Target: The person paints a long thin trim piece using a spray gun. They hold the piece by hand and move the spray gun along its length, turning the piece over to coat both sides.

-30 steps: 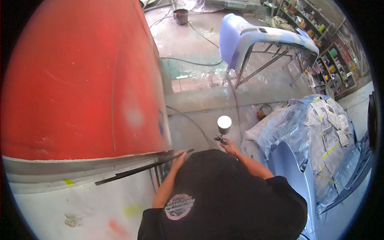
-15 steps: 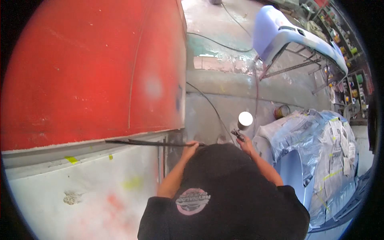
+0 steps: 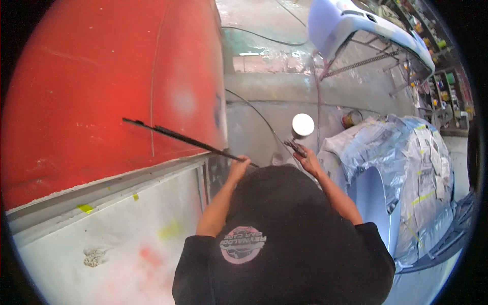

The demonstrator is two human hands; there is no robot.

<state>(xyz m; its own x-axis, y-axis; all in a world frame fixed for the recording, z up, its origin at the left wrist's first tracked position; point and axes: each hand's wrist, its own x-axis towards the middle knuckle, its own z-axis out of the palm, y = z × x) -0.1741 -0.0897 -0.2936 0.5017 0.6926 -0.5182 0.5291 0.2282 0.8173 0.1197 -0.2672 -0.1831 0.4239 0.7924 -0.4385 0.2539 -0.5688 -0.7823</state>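
Observation:
My left hand (image 3: pixel 240 165) is closed around one end of a long, thin black trim strip (image 3: pixel 183 136). The strip slants away to the left, across the front of a red panel (image 3: pixel 112 91); whether they touch I cannot tell. In my right hand (image 3: pixel 308 161) is a spray gun (image 3: pixel 295 147), its handle wrapped by my fingers. A round cup with a white top (image 3: pixel 303 125) shows just beyond the gun and seems to belong to it. A dark hose (image 3: pixel 262 118) runs from the floor toward the gun. The trigger finger is too small to make out.
Right of me stands a pale blue car part (image 3: pixel 370 195) draped in masking paper and plastic (image 3: pixel 419 178). Farther off, a pale bumper (image 3: pixel 351 28) rests on a metal stand (image 3: pixel 361 63). A can (image 3: pixel 352 119) lies on the floor. A white, paint-spotted surface (image 3: pixel 127 244) is at left.
The strip's far end has swung up from the red panel's lower edge to across its face. My view has shifted, and both hands still hold the same things.

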